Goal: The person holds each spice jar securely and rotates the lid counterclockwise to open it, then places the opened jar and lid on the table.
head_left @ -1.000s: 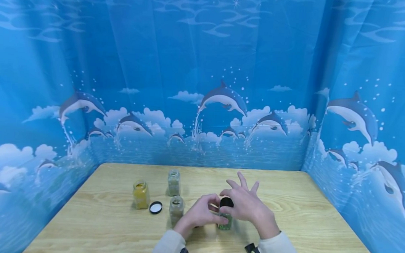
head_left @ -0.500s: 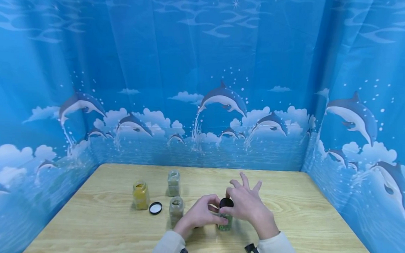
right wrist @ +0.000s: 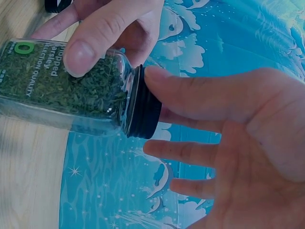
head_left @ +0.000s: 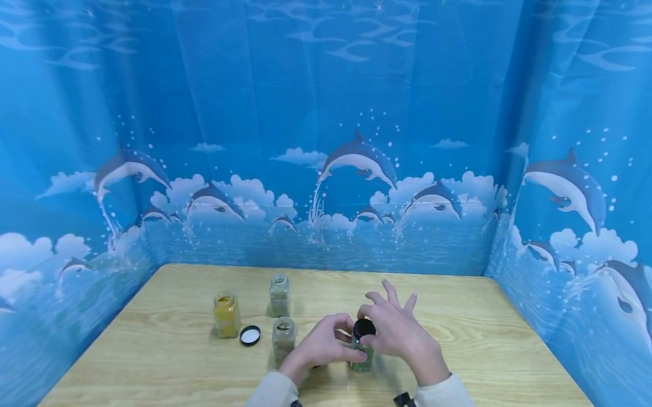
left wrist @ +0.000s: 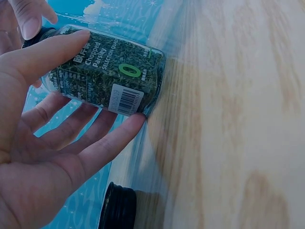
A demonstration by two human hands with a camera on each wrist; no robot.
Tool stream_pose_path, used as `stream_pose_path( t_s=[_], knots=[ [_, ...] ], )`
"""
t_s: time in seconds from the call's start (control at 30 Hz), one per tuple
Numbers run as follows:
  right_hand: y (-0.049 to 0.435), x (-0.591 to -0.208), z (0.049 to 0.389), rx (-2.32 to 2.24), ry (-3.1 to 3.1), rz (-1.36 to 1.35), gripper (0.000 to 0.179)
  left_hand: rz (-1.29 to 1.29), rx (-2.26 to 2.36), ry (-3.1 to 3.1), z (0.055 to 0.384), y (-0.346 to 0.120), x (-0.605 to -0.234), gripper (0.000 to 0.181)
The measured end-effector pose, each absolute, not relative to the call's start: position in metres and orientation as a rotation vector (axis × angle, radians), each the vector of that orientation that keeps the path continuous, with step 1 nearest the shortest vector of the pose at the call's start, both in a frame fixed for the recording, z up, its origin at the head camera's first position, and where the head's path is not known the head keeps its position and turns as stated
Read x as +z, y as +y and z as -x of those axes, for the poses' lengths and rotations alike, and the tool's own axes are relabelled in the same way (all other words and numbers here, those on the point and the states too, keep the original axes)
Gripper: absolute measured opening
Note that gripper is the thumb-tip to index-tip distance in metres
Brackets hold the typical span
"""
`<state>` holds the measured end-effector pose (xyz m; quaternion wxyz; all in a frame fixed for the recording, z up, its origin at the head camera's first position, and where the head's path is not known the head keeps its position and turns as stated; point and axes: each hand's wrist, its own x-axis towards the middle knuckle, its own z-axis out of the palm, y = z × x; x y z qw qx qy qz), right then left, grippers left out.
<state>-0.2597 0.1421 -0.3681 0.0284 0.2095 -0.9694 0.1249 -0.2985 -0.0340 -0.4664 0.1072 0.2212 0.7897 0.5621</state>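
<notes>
A clear glass jar of chopped parsley [left wrist: 109, 71] stands upright on the table, its label facing the left wrist camera. My left hand [head_left: 327, 340] holds the jar's body, thumb on the front and fingers around the back and side. On top of the jar sits a black lid [right wrist: 144, 105]. My right hand [head_left: 399, 333] pinches that lid between thumb and index finger, while its other fingers stick out away from it. In the right wrist view the lid lies right at the jar's neck.
Left of the hands stand an uncapped jar of yellow powder [head_left: 227, 314] and two more uncapped jars, a rear one [head_left: 279, 295] and a front one [head_left: 283, 341]. A loose black lid [head_left: 249, 335] lies white side up. Another black lid [left wrist: 119, 207] is near my left hand.
The right hand's fingers have shifted slightly around the lid, which looks a little more level on the jar. My left hand stays in place on the jar.
</notes>
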Motion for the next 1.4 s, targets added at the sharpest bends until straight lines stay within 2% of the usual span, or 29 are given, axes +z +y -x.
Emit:
stream_pose_path(
  t_s=[0.9, 1.4],
  knots=[
    [0.1443, -0.3685, 0.2591, 0.470, -3.021, -0.679, 0.041, -0.635, 1.657, 2.303, 0.2992, -0.0352, -0.4689, 0.031],
    [0.1447, -0.3701, 0.2614, 0.413, -2.979, -0.573, 0.037, -0.633, 1.693, 2.256, 0.2992, -0.0346, -0.4674, 0.031]
  ],
)
